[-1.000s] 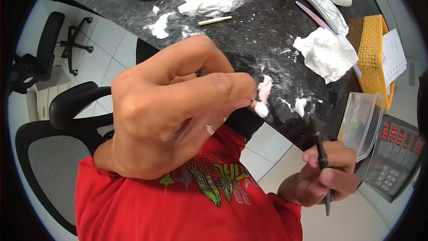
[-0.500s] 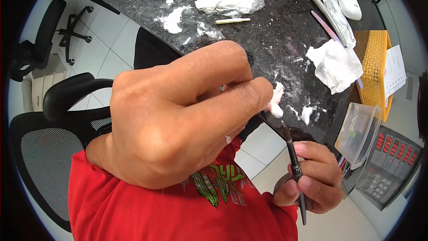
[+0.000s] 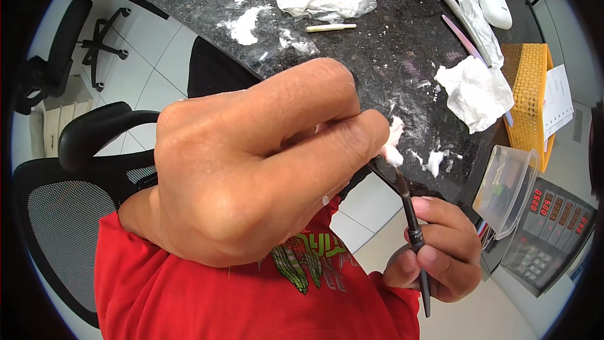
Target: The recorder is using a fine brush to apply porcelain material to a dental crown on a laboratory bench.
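My left hand [image 3: 251, 170] fills the middle of the view, its fingers curled in a pinch; what they grip, if anything, is hidden behind them. A white, faintly pink soft lump [image 3: 392, 151] shows right beside those fingertips; whether it is held or lies on the counter I cannot tell. Lower right, my right hand [image 3: 447, 249] grips a slim dark paintbrush [image 3: 412, 220] by its handle. The brush points up, its dark tip close under the white lump. A white speck clings to the side of my left hand.
Smears of white paste [image 3: 434, 161] and crumpled white tissues [image 3: 475, 94] lie on the dark speckled counter [image 3: 207, 6]. A short pale stick [image 3: 331, 28] rests there too. To the right are a yellow woven basket [image 3: 528, 88], a clear plastic box [image 3: 505, 192] and a keypad device [image 3: 550, 233].
The brush tip has shifted slightly up and left, closer to the white lump. My left hand has moved a little to the right, still closed.
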The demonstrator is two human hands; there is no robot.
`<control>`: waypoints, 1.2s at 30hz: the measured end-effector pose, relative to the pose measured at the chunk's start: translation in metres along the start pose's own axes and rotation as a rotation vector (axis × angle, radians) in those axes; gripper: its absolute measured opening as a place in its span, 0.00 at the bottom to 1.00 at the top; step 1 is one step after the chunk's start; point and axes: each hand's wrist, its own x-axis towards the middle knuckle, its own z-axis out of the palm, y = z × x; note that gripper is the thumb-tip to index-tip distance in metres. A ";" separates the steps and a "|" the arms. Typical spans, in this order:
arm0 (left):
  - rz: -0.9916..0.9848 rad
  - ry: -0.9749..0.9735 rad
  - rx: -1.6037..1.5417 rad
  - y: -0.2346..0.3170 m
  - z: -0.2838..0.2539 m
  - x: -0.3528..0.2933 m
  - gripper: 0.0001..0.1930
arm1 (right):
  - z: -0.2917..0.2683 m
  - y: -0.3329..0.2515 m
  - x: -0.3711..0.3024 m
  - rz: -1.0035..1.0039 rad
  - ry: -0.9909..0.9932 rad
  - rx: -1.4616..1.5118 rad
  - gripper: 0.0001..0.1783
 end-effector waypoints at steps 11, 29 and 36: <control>-0.019 0.015 0.011 -0.005 -0.007 -0.001 0.13 | 0.014 0.001 0.008 0.015 0.087 -0.053 0.13; -0.052 -0.039 0.004 0.000 -0.008 0.004 0.14 | 0.011 0.003 0.006 0.005 0.129 0.005 0.13; -0.047 -0.045 0.011 0.000 -0.007 0.005 0.14 | 0.010 0.003 0.006 0.004 0.133 -0.004 0.13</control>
